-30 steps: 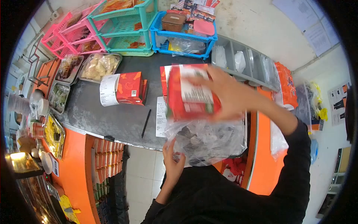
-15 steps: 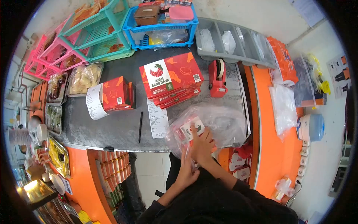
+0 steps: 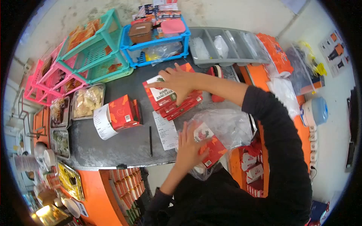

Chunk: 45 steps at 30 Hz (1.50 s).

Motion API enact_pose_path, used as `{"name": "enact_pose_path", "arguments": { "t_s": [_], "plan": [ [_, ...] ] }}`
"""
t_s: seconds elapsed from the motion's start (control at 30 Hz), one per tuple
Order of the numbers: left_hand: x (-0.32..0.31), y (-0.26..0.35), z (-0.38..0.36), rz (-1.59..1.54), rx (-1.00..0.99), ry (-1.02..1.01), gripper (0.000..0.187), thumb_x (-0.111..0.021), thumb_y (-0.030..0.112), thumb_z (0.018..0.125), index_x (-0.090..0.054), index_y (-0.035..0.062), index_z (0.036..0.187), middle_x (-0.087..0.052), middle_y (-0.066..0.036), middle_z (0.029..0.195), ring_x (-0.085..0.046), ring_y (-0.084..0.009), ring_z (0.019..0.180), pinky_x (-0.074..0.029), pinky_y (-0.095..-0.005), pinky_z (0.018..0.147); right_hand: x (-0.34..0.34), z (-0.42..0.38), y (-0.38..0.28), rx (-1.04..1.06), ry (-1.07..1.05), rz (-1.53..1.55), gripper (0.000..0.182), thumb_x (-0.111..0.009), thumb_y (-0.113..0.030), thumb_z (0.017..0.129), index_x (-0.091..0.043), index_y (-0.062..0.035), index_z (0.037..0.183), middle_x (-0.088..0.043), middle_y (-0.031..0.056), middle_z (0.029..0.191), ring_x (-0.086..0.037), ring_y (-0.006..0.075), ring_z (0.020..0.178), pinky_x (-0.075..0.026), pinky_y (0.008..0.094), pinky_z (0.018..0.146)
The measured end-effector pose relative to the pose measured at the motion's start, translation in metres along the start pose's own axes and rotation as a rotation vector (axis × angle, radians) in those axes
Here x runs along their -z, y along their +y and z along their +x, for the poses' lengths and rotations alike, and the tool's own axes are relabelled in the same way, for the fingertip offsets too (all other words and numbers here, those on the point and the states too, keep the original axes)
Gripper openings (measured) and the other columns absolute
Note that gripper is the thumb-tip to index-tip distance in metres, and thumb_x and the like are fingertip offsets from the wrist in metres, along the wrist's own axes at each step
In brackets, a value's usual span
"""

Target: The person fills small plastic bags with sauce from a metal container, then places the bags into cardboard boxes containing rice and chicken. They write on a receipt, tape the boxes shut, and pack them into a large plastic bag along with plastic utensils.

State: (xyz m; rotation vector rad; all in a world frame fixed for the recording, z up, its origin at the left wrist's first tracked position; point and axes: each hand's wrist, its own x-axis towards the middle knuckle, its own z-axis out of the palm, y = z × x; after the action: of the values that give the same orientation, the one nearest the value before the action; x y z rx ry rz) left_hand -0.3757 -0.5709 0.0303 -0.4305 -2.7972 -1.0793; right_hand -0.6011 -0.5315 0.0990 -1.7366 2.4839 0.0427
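My left hand point(image 3: 188, 149) has its fingers spread over a red and white box point(image 3: 214, 147), which sits in a clear plastic bag point(image 3: 232, 126) at the table's front edge. Further back, my right hand point(image 3: 176, 83) lies with spread fingers on the top box point(image 3: 155, 98) of a stack of red boxes. A printed receipt point(image 3: 166, 132) pokes out from under that stack. To its left lies a black pen point(image 3: 150, 141). More red boxes point(image 3: 126, 111) stand at the left with a curled receipt point(image 3: 103, 123) on them.
A red tape dispenser point(image 3: 217, 98) is partly behind my right forearm. Along the back are teal baskets point(image 3: 98, 56), a blue rack point(image 3: 154, 47) and a grey divided tray point(image 3: 228, 60). Food trays point(image 3: 88, 101) line the left side.
My right hand has moved from the bagged box up and back onto the stack. My left hand has shifted onto the bagged box, and more of that box shows. The view has shifted slightly.
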Motion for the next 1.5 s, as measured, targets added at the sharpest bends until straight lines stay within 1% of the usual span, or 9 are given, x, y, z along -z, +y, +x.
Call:
{"name": "enact_pose_path", "arguments": {
  "t_s": [0.17,0.33,0.8,0.93,1.0,1.07,1.13,1.2,1.5],
  "plan": [
    [-0.017,-0.050,0.028,0.096,-0.023,-0.336,0.049,-0.070,0.025,0.065,-0.058,0.0227,0.112,-0.024,-0.015,0.139,-0.025,-0.0341,0.128,-0.031,-0.0439,0.100,0.043,-0.072,-0.035,-0.056,0.140,0.415,0.110,-0.076,-0.036,0.049,-0.013,-0.0295,0.139,-0.040,0.0230,0.109,-0.043,0.0416,0.101,-0.038,0.0520,0.083],
    [-0.034,-0.094,0.071,-0.981,0.063,-0.335,0.080,-0.064,0.005,0.071,-0.021,0.0082,0.138,-0.022,-0.008,0.143,-0.024,-0.0211,0.130,-0.028,-0.0365,0.103,0.009,-0.176,-0.100,-0.027,0.148,0.549,0.109,-0.076,-0.039,0.052,-0.012,-0.0242,0.140,-0.038,0.0276,0.110,-0.043,0.0435,0.101,-0.040,0.0475,0.083],
    [-0.027,-0.001,0.098,-0.246,-0.227,-0.594,0.071,-0.054,-0.004,0.065,-0.034,0.0128,0.131,-0.026,-0.012,0.140,-0.033,-0.0349,0.122,-0.038,-0.0383,0.094,-0.110,-0.199,-0.086,-1.187,-0.063,0.599,0.079,-0.067,-0.053,0.059,-0.046,-0.0066,0.120,-0.034,0.0291,0.122,-0.023,0.0407,0.124,-0.027,0.0677,0.077],
    [-0.012,0.018,0.058,-0.144,-0.029,-0.338,0.061,-0.060,0.006,0.065,-0.046,0.0159,0.123,-0.032,-0.010,0.137,-0.032,-0.0356,0.123,-0.035,-0.0446,0.095,-0.115,-0.197,-0.099,-1.006,0.178,0.227,0.065,-0.064,-0.050,0.066,-0.054,-0.0028,0.109,-0.035,0.0284,0.125,-0.029,0.0399,0.121,-0.032,0.0604,0.082],
    [0.008,0.046,0.021,0.160,0.197,-0.085,0.042,-0.065,0.012,0.064,-0.059,0.0170,0.105,-0.031,-0.013,0.136,-0.028,-0.0387,0.124,-0.032,-0.0542,0.093,-0.028,-0.202,-0.086,-0.497,-0.455,0.855,0.053,-0.058,-0.048,0.074,-0.057,-0.0018,0.101,-0.028,0.0243,0.134,-0.033,0.0377,0.120,-0.037,0.0495,0.085],
    [0.003,0.064,-0.007,0.201,0.370,-0.048,0.035,-0.066,0.013,0.064,-0.062,0.0176,0.099,-0.028,-0.015,0.137,-0.026,-0.0404,0.124,-0.030,-0.0586,0.091,0.031,-0.156,-0.055,-0.449,-0.537,0.874,0.067,-0.063,-0.042,0.072,-0.041,-0.0055,0.124,-0.031,0.0198,0.134,-0.037,0.0343,0.118,-0.038,0.0375,0.090],
    [-0.008,0.079,-0.018,0.282,0.617,-0.050,0.027,-0.065,0.008,0.065,-0.066,0.0148,0.091,-0.016,-0.022,0.139,-0.027,-0.0425,0.123,-0.034,-0.0547,0.092,-0.021,-0.102,-0.018,-0.105,0.196,0.595,0.087,-0.071,-0.034,0.064,-0.026,-0.0175,0.136,-0.028,0.0228,0.135,-0.033,0.0373,0.120,-0.034,0.0496,0.092],
    [-0.041,0.053,-0.044,0.188,0.587,0.028,0.032,-0.064,0.005,0.065,-0.064,0.0130,0.096,-0.021,-0.022,0.138,-0.031,-0.0410,0.121,-0.037,-0.0488,0.091,-0.039,-0.050,0.005,-0.019,0.149,-0.017,0.096,-0.077,-0.029,0.053,-0.028,-0.0223,0.135,-0.031,0.0225,0.129,-0.033,0.0381,0.117,-0.028,0.0625,0.089],
    [-0.034,0.011,-0.054,-0.160,0.508,0.262,0.045,-0.057,-0.003,0.064,-0.054,0.0020,0.109,-0.041,-0.019,0.123,-0.048,-0.0374,0.106,-0.043,-0.0389,0.085,0.022,-0.136,-0.031,-0.005,0.178,0.320,0.098,-0.076,-0.036,0.049,-0.029,-0.0298,0.134,-0.034,0.0224,0.119,-0.032,0.0400,0.115,-0.023,0.0620,0.090]
  ]
}}
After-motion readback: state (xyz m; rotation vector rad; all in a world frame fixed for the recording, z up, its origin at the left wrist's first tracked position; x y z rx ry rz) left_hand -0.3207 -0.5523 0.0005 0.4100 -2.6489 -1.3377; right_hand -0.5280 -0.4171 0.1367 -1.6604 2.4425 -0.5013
